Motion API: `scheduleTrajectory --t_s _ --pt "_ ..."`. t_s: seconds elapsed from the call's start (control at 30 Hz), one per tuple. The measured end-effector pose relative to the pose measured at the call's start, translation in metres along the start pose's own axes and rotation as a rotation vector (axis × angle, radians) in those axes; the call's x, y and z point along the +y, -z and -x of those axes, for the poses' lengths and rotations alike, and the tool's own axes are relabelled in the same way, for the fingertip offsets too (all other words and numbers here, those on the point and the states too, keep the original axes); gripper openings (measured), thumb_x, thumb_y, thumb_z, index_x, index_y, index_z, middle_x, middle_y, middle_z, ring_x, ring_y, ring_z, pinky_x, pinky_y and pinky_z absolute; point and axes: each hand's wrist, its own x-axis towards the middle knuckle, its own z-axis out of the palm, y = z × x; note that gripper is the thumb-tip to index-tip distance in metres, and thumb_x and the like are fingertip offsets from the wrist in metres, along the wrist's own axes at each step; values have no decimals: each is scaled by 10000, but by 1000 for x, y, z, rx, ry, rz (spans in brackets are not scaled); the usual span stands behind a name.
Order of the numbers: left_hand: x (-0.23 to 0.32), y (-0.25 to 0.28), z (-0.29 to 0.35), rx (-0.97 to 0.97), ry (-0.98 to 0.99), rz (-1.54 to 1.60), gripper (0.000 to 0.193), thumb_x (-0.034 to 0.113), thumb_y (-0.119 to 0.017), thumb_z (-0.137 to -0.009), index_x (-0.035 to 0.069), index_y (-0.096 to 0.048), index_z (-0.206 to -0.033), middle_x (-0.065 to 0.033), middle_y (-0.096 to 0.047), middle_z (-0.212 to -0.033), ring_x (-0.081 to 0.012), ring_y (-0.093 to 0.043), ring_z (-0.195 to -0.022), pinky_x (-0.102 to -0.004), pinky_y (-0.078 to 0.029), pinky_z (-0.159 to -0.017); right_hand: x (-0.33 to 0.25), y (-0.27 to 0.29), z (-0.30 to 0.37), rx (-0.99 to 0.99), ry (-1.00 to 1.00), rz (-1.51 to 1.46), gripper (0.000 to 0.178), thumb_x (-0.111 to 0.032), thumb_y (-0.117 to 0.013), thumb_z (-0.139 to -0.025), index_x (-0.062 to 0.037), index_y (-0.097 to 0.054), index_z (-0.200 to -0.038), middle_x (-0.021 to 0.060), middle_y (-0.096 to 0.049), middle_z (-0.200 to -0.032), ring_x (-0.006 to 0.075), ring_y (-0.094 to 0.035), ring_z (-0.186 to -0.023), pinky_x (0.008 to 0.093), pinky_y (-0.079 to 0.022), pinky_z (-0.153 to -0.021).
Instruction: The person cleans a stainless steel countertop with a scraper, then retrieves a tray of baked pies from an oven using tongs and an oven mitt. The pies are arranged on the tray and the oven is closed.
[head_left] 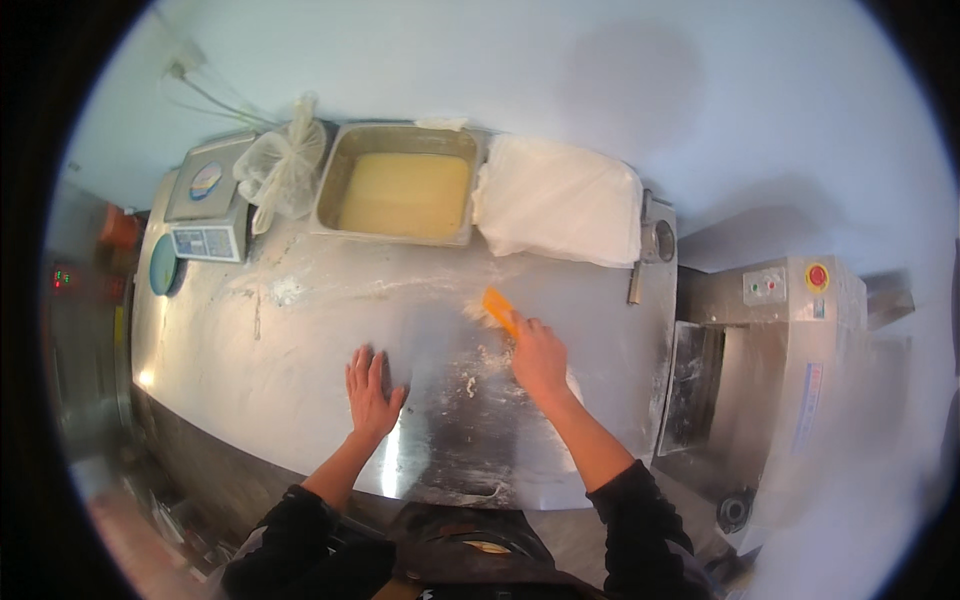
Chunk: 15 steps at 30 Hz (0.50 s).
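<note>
My right hand (pixel 541 358) grips a brush with an orange back (pixel 498 309); its pale bristles touch the steel tabletop (pixel 330 330) on their left side. White flour and small dough crumbs (pixel 470 385) lie scattered below the brush and around it. Part of the flour patch is hidden under my right forearm. To the left, my left hand (pixel 370 393) lies flat on the metal with its fingers spread, holding nothing.
Along the back stand a scale (pixel 207 200), a knotted plastic bag (pixel 280 170), a metal pan with a yellowish filling (pixel 330 190) and a white cloth (pixel 560 200). A green round lid (pixel 163 265) leans at the left. A steel machine (pixel 770 350) borders the table's right side.
</note>
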Motion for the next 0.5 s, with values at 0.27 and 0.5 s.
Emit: scheduleTrajectory --t_s 0.27,0.5 --pt "-46 11 71 19 74 -30 915 352 -782 -838 18 -437 -1617 -286 -328 -1725 -467 -261 -1630 -639 -179 -1326 74 12 -91 200 236 33 474 -65 -675 -912 -158 -710 -1375 82 -731 -1252 342 -686 -1124 482 -559 -949" --pt "-50 8 76 89 21 -14 866 335 -780 -847 14 -474 -1590 -277 -388 -1699 -461 -328 -1606 -633 -216 -1317 -29 5 -54 -212 536 -90 492 -50 -659 -920 -206 -705 -1384 77 -710 -1311 338 -686 -1160 476 -566 -976"
